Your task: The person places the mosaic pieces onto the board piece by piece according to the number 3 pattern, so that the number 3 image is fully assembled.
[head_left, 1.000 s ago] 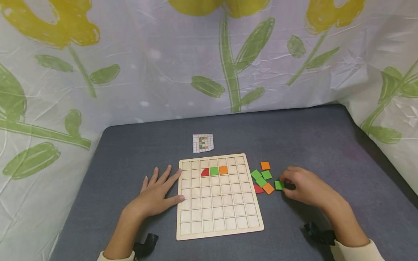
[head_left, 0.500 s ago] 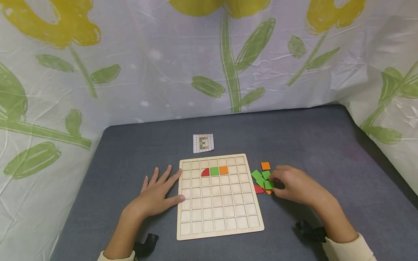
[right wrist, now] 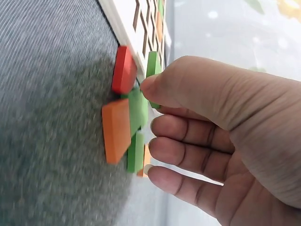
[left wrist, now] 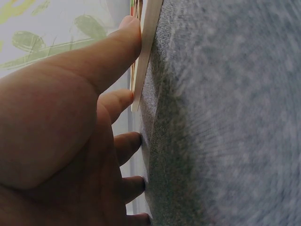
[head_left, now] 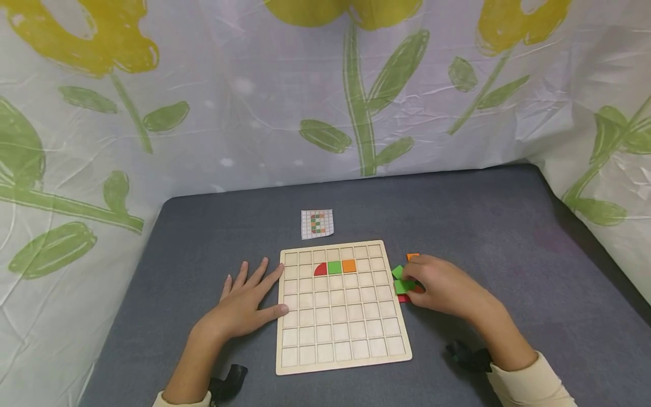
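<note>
The grid board (head_left: 338,314) lies at lower centre of the head view, three tiles (head_left: 334,267) in its second row. My left hand (head_left: 234,311) touches its left edge; my right hand (head_left: 447,284) holds one tile (right wrist: 153,64) over the loose tiles (right wrist: 137,110) on its right. A card (head_left: 317,224) lies behind.

Dark grey table (head_left: 468,220) as our landmark, pale sheet (head_left: 244,113) behind it and along both sides, yellow flowers (head_left: 305,10) we note high above its far edge, green stems (head_left: 359,102) and leaves (head_left: 398,62) lower
</note>
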`<move>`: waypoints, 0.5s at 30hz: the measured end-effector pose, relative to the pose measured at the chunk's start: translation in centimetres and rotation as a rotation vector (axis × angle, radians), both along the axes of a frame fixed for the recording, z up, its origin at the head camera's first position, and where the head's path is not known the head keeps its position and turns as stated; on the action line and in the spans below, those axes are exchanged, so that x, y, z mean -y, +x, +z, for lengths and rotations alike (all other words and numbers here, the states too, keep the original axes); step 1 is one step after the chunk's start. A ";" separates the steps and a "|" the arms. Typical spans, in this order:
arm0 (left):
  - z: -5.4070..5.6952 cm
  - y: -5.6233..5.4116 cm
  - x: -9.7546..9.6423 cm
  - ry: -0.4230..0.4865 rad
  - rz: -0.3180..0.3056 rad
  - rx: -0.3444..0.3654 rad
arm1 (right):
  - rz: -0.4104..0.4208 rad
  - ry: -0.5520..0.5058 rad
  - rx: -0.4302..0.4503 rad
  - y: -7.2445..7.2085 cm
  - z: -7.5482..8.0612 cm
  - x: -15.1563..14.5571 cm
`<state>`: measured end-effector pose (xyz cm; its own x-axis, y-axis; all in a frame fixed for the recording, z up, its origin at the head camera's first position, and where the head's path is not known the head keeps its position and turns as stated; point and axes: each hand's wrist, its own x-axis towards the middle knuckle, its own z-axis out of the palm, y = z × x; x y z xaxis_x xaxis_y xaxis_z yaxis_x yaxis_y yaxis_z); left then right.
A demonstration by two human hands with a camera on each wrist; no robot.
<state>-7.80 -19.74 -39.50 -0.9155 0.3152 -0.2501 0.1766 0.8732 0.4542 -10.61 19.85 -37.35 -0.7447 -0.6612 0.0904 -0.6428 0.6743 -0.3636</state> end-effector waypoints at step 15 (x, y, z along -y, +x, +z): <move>-0.4 0.0 0.2 0.014 0.000 -0.006 | 0.068 0.002 -0.048 -0.6 0.3 2.8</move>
